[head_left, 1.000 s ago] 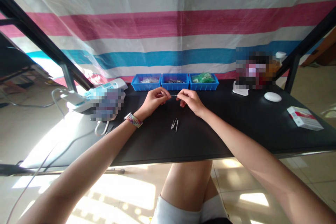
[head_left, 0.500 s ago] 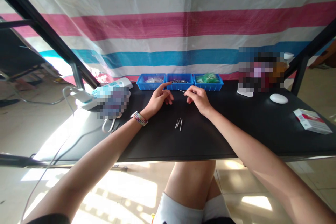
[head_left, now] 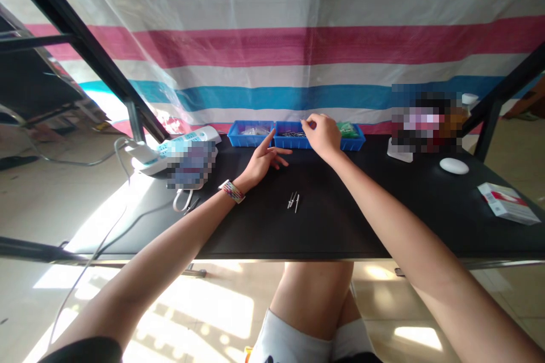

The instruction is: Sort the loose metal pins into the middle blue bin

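My left hand (head_left: pixel 260 163) hovers over the black table with its fingers spread, holding nothing, its index finger pointing at the gap between the left and middle bins. Thumb and fingertips of my right hand (head_left: pixel 322 135) are pinched together above the middle blue bin (head_left: pixel 293 143); what they hold, if anything, is too small to make out. Thin metal pieces fill that bin. Clear small bags or parts lie in the left blue bin (head_left: pixel 243 140), and green ones in the right blue bin (head_left: pixel 355 143), partly behind my right hand. A few slim metal pins like blind rivets (head_left: pixel 292 201) lie nearer me.
On the left are a white power strip (head_left: pixel 191 142), a blurred-out device (head_left: pixel 192 165) and a cable. To the right lie a white rounded object (head_left: pixel 453 166), a small box (head_left: pixel 506 202) and blurred-out items (head_left: pixel 426 122). A striped sheet (head_left: pixel 255 45) hangs behind the table.
My right hand has moved from in front of the bins up over the middle one; the thin metal pin it pinched is no longer visible. My left hand's fingers have spread wider.
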`<action>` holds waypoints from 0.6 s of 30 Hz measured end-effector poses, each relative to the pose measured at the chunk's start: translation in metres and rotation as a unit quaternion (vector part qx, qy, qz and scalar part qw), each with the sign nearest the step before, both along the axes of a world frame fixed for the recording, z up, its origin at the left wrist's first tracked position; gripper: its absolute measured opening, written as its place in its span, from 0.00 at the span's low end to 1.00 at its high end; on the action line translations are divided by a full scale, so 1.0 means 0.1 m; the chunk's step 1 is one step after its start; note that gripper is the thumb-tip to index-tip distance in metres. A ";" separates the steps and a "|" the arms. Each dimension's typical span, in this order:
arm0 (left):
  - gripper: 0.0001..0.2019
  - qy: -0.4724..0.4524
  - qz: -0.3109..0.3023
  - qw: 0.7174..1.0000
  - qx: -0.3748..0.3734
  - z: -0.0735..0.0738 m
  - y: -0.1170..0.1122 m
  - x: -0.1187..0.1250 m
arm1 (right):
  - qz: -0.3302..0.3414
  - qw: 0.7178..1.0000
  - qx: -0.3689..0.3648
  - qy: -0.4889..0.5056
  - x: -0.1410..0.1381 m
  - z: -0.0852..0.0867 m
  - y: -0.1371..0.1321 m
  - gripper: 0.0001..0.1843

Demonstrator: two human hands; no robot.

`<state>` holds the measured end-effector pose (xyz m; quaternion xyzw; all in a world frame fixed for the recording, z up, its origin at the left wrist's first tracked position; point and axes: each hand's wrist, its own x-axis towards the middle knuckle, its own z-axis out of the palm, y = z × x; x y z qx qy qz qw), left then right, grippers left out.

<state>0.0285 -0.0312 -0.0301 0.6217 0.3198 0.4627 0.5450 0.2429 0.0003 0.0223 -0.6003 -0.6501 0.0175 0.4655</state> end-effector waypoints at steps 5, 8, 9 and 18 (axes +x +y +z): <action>0.38 -0.002 0.025 1.000 -0.009 0.03 -0.01 0.00 | 0.080 0.996 -0.047 -0.005 -0.03 0.03 0.01 0.20; 0.31 0.003 0.056 0.998 -0.015 0.05 -0.01 0.01 | 0.285 0.952 -0.114 -0.005 0.02 0.01 -0.20 0.13; 0.28 0.006 0.064 0.998 -0.016 0.06 -0.02 0.02 | 0.350 0.923 -0.161 -0.004 0.04 0.00 -0.28 0.10; 0.19 0.027 0.080 0.996 -0.004 0.12 -0.07 0.04 | 0.499 0.812 -0.275 -0.125 -0.07 0.01 -0.89 0.11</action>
